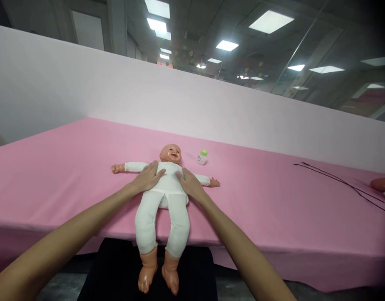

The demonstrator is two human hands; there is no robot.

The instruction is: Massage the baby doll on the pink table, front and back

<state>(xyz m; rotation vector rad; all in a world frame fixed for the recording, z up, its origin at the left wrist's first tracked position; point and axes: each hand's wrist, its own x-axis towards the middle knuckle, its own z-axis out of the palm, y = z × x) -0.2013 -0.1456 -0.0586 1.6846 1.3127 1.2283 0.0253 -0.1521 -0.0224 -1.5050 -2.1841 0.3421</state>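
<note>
A baby doll [165,179] with a white cloth body lies on its back, arms spread wide and head away from me. Its lower legs and bare feet hang past the table's front edge. My left hand [148,176] lies flat on the left side of the doll's chest, fingers stretched out. On the opposite side of the chest rests my right hand [190,182], also flat, with the thumb apart from the fingers. Beyond the doll's right-hand arm stands a small clear bottle [202,157] with a green cap, touched by neither hand.
A pink cloth [274,200] covers the table. Behind it rises a white partition [211,104] with glass above. Thin black cables [339,179] lie at the right, near a partly visible skin-toned object [382,184] at the frame's edge.
</note>
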